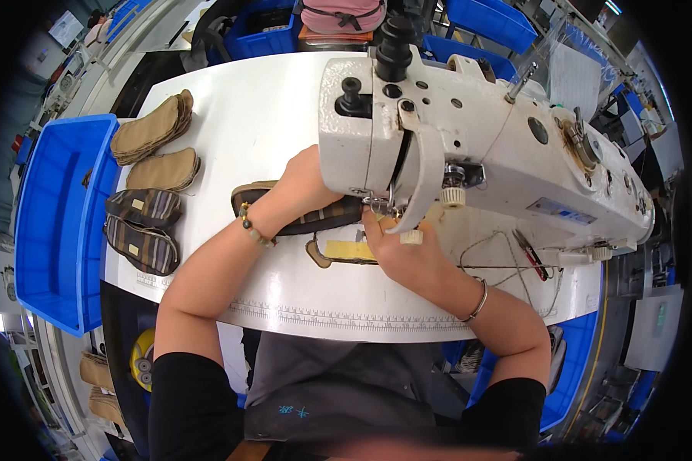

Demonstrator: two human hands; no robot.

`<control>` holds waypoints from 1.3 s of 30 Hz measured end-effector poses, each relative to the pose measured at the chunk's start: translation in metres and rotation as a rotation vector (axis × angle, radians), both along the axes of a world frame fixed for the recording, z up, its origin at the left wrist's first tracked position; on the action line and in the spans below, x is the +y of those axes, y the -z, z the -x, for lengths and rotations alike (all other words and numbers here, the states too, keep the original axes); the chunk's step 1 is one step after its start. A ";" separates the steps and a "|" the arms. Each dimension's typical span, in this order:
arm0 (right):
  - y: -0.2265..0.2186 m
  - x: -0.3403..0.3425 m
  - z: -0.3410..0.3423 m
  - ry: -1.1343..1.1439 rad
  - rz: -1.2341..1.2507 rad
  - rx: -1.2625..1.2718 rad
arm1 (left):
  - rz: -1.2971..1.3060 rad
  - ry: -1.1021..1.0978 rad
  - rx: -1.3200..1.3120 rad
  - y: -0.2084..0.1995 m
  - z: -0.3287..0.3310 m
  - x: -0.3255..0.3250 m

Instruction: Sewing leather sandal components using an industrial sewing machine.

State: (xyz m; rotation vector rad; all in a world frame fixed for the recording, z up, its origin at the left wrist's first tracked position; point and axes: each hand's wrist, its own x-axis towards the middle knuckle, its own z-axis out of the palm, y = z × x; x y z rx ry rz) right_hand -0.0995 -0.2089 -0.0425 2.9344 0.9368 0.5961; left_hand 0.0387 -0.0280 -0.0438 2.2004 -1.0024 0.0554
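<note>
A dark plaid slipper [315,217] with a tan sole lies under the head of a white sewing machine [484,146]. Over its upper bends my left hand [304,180], closed on the slipper, its fingertips hidden behind the machine head. My right hand [407,250] is closed too, its fingers pinching the slipper's edge beside the presser foot [380,203]. Just in front of the slipper are a yellow strip [350,250] and a small tan piece [317,255], partly covered by my right hand.
Tan soles [158,127] are stacked at the table's left, with plaid slippers [142,242] nearer me. A blue bin [61,223] stands beyond the left edge. Red-handled snips [530,255] and loose thread [507,238] lie right of my right hand. A ruler scale [338,316] runs along the front edge.
</note>
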 end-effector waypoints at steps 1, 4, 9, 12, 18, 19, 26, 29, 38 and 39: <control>-0.001 0.001 0.000 0.014 0.016 -0.001 | -0.006 0.002 -0.001 -0.001 0.000 0.001; 0.003 0.007 -0.001 0.012 0.039 -0.045 | 0.033 -0.014 0.009 0.001 0.000 0.009; 0.036 -0.010 -0.006 0.005 -0.065 -0.050 | -0.126 -0.098 -0.341 -0.039 0.026 0.002; 0.024 -0.012 -0.004 -0.018 0.038 0.014 | -0.209 -0.056 -0.616 -0.056 0.046 0.018; 0.049 -0.013 -0.016 0.065 -0.211 -0.040 | -0.079 0.196 -0.220 -0.035 0.043 0.026; 0.055 -0.015 -0.017 0.014 -0.337 -0.171 | -0.078 0.196 -0.218 -0.032 0.042 0.025; 0.025 -0.013 -0.018 -0.004 -0.652 0.157 | -0.059 0.143 -0.277 -0.028 0.039 0.025; 0.015 -0.012 -0.015 0.024 -0.634 0.179 | -0.036 0.094 -0.161 -0.027 0.039 0.026; 0.010 -0.006 -0.012 0.008 -0.522 0.180 | -0.010 0.083 -0.008 -0.020 0.032 0.028; 0.009 -0.003 -0.009 0.033 -0.533 0.224 | -0.047 0.085 -0.073 -0.020 0.031 0.028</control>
